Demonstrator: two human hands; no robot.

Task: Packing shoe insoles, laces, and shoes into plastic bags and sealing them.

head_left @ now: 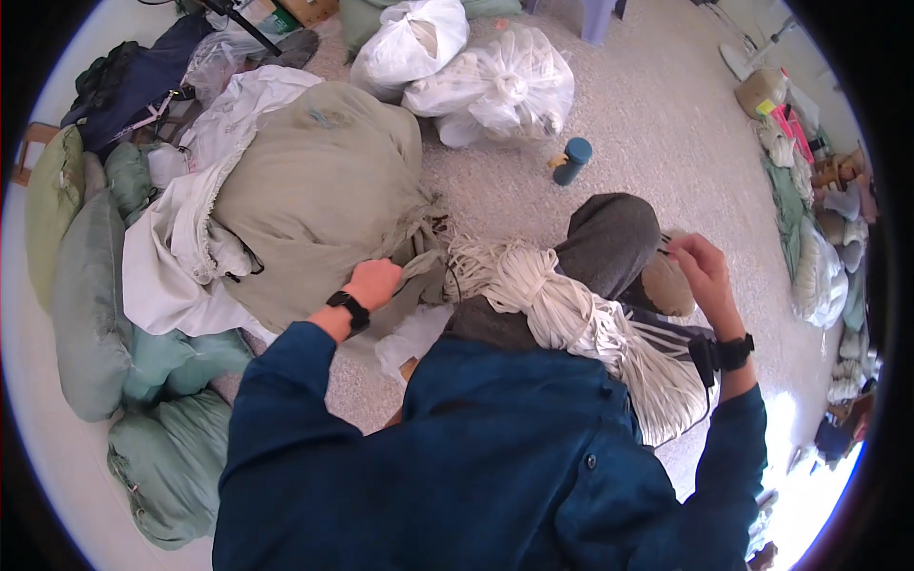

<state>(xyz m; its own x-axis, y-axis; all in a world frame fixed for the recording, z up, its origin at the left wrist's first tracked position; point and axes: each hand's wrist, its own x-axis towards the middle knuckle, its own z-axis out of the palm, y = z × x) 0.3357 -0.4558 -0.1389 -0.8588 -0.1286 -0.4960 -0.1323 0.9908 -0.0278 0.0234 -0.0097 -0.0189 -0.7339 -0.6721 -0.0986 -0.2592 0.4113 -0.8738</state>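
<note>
A large khaki cloth sack (314, 181) lies full on the floor to my left front, its gathered mouth toward me. My left hand (373, 283) is closed in a fist on a fold of cloth near that mouth. Across my lap rests a thick bundle of off-white flat cords (543, 295), drawn in at the middle with loose strands spreading to the right. My right hand (703, 271) is raised beside my right knee, thumb and fingers pinched together. Something small and dark shows at those fingertips, too small to name.
Two white plastic bags (505, 88) stand ahead, with a blue-green bottle (573, 160) nearer me. Green stuffed sacks (90, 305) and a white sack (167, 257) crowd the left. Bundles and bags (819, 271) line the right wall. A purple stool leg (598, 19) stands far ahead.
</note>
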